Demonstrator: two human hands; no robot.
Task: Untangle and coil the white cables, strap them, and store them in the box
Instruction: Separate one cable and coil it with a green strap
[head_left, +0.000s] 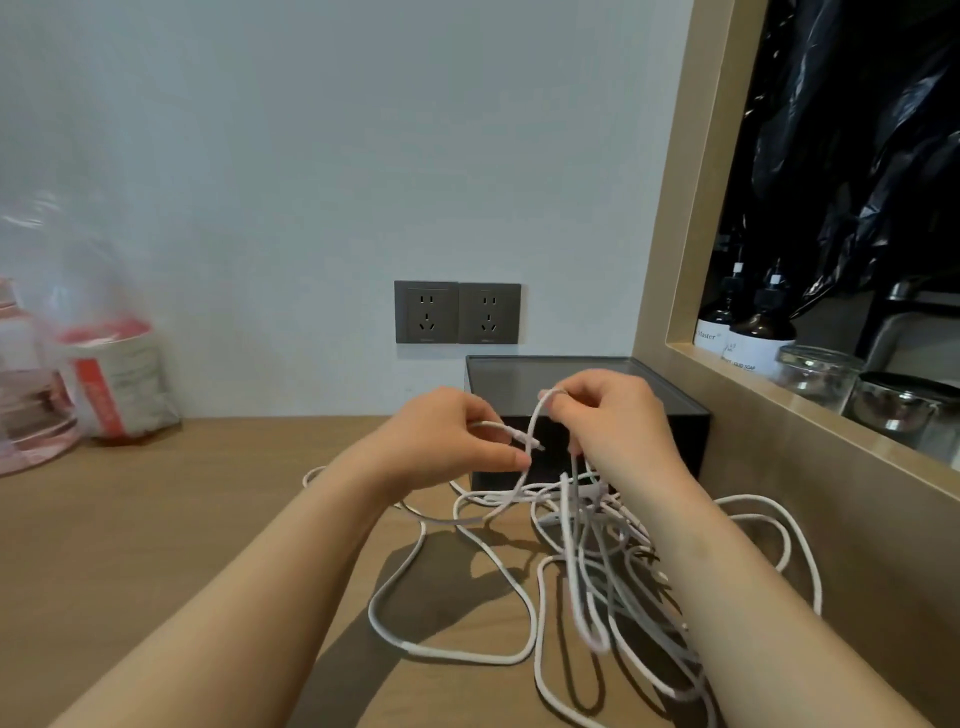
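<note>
In the head view, your white cables (571, 501) lie in a loose tangle on the table (182, 519), right in front of the box (509, 376) and spilling toward you from its front wall, with a few strands lifted above it. Your left hand (457, 436), in front of the box's left corner, has a narrow grip on a strand near its plug end, thumb and fingers pinching it. Your right hand (608, 415), over the front edge of the box, pinches the top of a raised loop between its fingertips. These cables look light, limp and braided, so they should slide over each other but snag at the plugs. Take hold close to a plug and feed that end back through the loops rather than pulling on the middle, which would likely tighten the knot. No strap shows. Behind the box, on the wall to its left, sit two sockets (457, 312).
</note>
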